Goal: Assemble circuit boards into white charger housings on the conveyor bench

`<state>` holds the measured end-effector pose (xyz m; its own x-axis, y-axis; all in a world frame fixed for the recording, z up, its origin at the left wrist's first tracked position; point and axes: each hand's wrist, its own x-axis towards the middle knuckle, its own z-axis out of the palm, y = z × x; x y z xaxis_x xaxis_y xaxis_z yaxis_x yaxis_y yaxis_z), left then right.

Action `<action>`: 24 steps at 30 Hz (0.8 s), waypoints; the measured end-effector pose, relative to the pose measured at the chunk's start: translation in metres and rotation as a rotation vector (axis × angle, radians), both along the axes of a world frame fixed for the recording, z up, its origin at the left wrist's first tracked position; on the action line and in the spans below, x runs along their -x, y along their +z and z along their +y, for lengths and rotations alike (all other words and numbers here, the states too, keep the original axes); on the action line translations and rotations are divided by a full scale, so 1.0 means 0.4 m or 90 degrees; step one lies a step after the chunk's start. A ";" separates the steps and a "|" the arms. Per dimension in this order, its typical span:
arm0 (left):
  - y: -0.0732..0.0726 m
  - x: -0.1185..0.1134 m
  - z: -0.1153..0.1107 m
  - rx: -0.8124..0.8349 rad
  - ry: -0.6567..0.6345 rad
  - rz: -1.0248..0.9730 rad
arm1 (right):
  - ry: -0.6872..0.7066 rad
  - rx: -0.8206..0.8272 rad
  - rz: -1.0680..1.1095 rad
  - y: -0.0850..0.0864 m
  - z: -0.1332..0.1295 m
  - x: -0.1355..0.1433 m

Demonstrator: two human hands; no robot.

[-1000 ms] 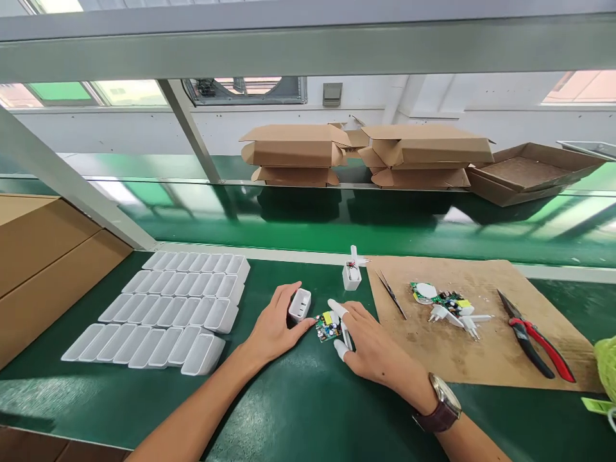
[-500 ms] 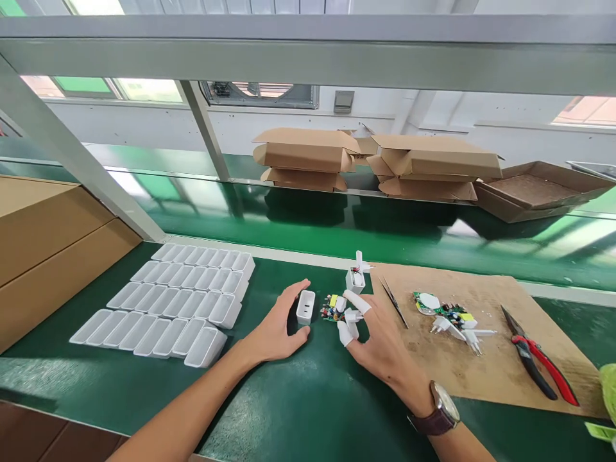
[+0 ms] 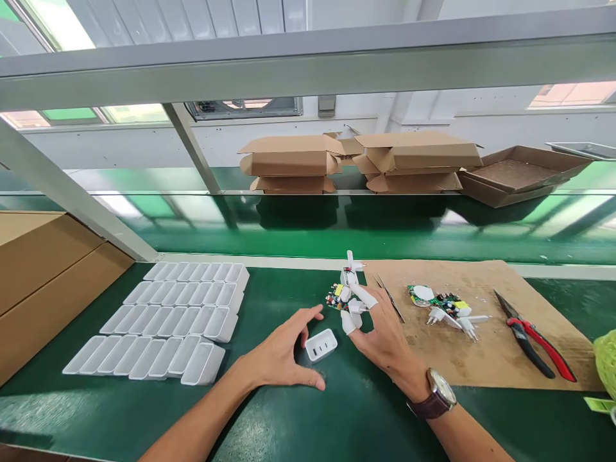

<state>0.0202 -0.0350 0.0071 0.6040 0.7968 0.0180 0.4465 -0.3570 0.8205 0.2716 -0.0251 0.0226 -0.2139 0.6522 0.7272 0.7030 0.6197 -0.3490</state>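
My left hand [image 3: 283, 351] is open, thumb and fingers spread around a white charger case [image 3: 321, 345] that lies on the green bench with its slotted end facing me. I cannot tell whether a fingertip touches it. In my right hand [image 3: 373, 324], thumb and forefinger wear white finger cots and pinch a charger circuit board [image 3: 338, 297] with a white plug attached. Just behind that board stands another white case with a plug piece [image 3: 353, 262] on top, partly hidden by my fingers.
Rows of open white cases [image 3: 178, 321] fill the left side. On a brown cardboard sheet [image 3: 505, 359] lie tweezers [image 3: 389, 296], circuit boards with plugs [image 3: 450, 310] and red-black pliers [image 3: 534, 340]. Cartons [image 3: 293, 154] stand behind; a large box [image 3: 52, 276] is at left.
The white case near my left hand has turned from upright to slanting and come nearer me. My left fingers are spread wider around it. My right hand still pinches the board, now nearer the rear case.
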 end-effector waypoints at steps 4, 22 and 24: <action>0.021 -0.008 0.002 0.012 -0.066 0.075 | 0.014 0.011 0.028 0.002 -0.007 0.006; 0.008 -0.046 -0.021 -0.025 -0.109 -0.073 | 0.030 -0.020 0.079 0.002 -0.012 0.008; -0.005 -0.041 -0.012 -0.101 -0.004 -0.102 | 0.035 -0.025 0.086 0.005 -0.013 0.004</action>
